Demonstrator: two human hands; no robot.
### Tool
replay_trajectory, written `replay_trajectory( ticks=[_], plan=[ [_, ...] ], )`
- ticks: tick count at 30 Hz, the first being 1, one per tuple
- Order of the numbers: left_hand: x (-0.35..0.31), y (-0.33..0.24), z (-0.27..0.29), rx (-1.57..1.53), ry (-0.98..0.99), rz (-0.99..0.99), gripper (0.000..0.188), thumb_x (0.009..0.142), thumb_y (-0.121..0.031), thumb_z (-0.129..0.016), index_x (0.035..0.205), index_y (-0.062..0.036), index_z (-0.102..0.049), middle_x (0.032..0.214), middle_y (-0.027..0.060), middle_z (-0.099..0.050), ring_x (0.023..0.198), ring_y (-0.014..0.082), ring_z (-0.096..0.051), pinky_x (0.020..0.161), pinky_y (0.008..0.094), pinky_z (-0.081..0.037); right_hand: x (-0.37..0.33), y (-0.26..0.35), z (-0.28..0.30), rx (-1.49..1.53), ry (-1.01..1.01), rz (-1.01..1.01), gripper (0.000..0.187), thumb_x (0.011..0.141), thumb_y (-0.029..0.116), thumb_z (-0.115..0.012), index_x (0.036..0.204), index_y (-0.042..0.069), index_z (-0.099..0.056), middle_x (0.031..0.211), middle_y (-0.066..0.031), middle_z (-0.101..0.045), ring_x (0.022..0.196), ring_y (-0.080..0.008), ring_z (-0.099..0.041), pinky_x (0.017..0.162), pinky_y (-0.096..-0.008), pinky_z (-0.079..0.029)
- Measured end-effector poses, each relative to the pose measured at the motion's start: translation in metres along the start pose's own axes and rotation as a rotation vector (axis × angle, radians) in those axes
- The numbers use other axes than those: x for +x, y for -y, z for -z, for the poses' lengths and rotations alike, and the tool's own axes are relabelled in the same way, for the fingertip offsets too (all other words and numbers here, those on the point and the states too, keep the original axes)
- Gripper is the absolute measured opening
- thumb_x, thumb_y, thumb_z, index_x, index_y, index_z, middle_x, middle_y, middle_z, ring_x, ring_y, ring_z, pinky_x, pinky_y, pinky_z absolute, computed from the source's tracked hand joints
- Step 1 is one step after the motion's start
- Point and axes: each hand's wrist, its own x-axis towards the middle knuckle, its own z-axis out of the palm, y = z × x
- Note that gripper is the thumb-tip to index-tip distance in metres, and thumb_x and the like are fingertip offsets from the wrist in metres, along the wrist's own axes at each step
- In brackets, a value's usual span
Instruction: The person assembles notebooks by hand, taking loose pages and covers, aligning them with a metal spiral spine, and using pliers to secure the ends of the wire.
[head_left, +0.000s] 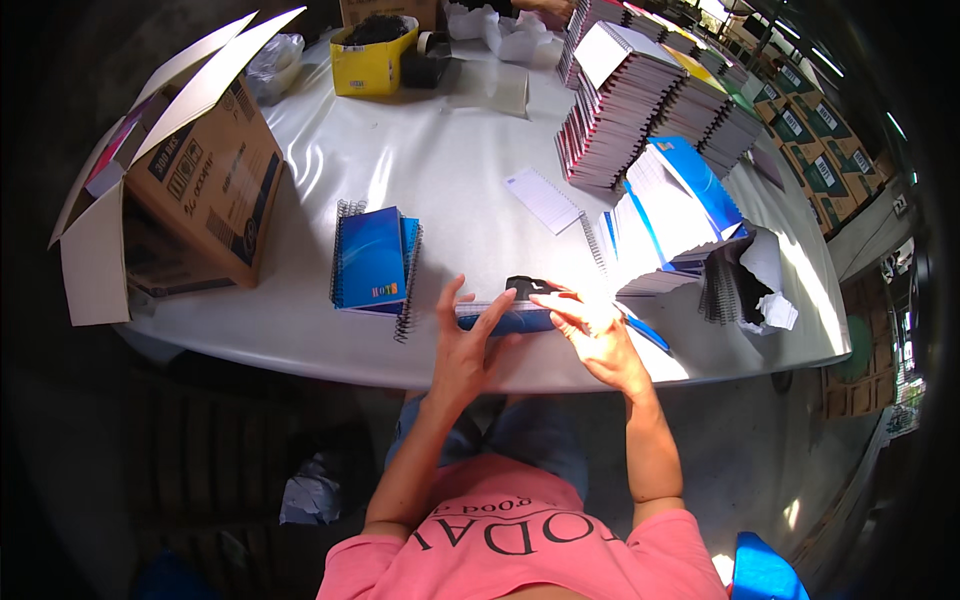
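Note:
A blue notebook [520,322] is between my hands near the table's front edge, its blue side toward me and its pages or coil edge upward. My left hand [466,345] grips its left end, thumb and fingers curved around it. At the right end my right hand [603,345] has its fingers bent over the top edge. A small black object [526,286] shows just behind the notebook at the fingertips; its kind is unclear. To the left lies a small stack of blue spiral notebooks [370,262]. A blue pen [648,333] rests right of my right hand.
An open cardboard box [205,190] stands at left. Tall notebook stacks [620,120] fill the back right, with blue notebooks [668,215] nearer. A loose ruled sheet [543,200] lies mid-table. At the back are a yellow bin [372,65] and a tape roll [428,62].

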Motion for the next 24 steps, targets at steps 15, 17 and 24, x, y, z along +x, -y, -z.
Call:
replay_trajectory(
  ticks=[15,17,24],
  plan=[
    [-0.011,0.014,0.007,-0.045,0.205,-0.009,0.059,0.069,-0.005,-0.079,0.119,-0.0250,-0.056,0.144,0.0169,-0.012,0.132,0.0382,-0.028,0.097,0.0465,-0.043,0.034,0.001,0.025,0.064,0.270,-0.145,0.019,0.083,0.014,-0.065,0.098,0.003,-0.068,0.108,-0.0097,-0.064,0.083,-0.0162,-0.059,0.067,-0.0283,-0.047],
    [-0.007,0.010,0.008,-0.010,0.183,-0.010,0.065,0.067,-0.006,-0.080,0.122,-0.0256,-0.053,0.144,0.0176,-0.011,0.130,0.0391,-0.030,0.096,0.0467,-0.044,0.036,-0.001,0.025,0.089,0.287,-0.109,0.019,0.083,0.014,-0.065,0.098,0.003,-0.068,0.106,-0.0104,-0.064,0.084,-0.0171,-0.060,0.069,-0.0292,-0.048],
    [-0.006,0.013,0.008,-0.004,0.139,-0.102,0.060,0.067,-0.008,-0.080,0.118,-0.0238,-0.054,0.143,0.0183,-0.015,0.129,0.0411,-0.032,0.099,0.0479,-0.041,0.044,0.001,0.027,-0.022,0.293,-0.075,0.023,0.087,0.017,-0.060,0.104,0.005,-0.068,0.106,-0.0113,-0.065,0.088,-0.0242,-0.062,0.077,-0.0331,-0.049]
  ],
)
